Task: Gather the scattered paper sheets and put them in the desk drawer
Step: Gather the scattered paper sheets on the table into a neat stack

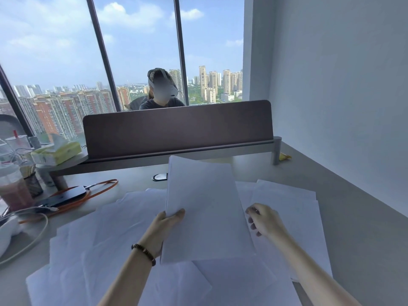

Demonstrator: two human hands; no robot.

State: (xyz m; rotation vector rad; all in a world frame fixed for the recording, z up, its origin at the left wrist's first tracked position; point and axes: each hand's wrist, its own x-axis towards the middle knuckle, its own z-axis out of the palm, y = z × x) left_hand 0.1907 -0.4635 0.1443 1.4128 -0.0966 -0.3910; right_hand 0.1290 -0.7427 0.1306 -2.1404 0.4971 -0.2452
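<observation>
- The left hand (164, 228) pinches a small stack of white sheets (205, 208) at its near left edge, thumb on top and fingers underneath, lifting it off the desk (353, 228) so the far end tilts up toward the partition.
- The right hand (263, 219) hovers just beside the stack's right edge, fingers curled loosely inward and holding nothing; it does not touch the stack.
- More loose sheets (106, 235) lie spread flat across the desk, overlapping each other, under and around both forearms.
- A beaded bracelet (143, 253) sits on the left wrist.
- To the left of the papers rest a dark phone (64, 196) on an orange lanyard (103, 186), a white cable (33, 237) and a drink cup (12, 186).
- A tissue pack (56, 151) lies on the raised shelf by the brown partition (176, 129).
- No drawer is visible from here.
</observation>
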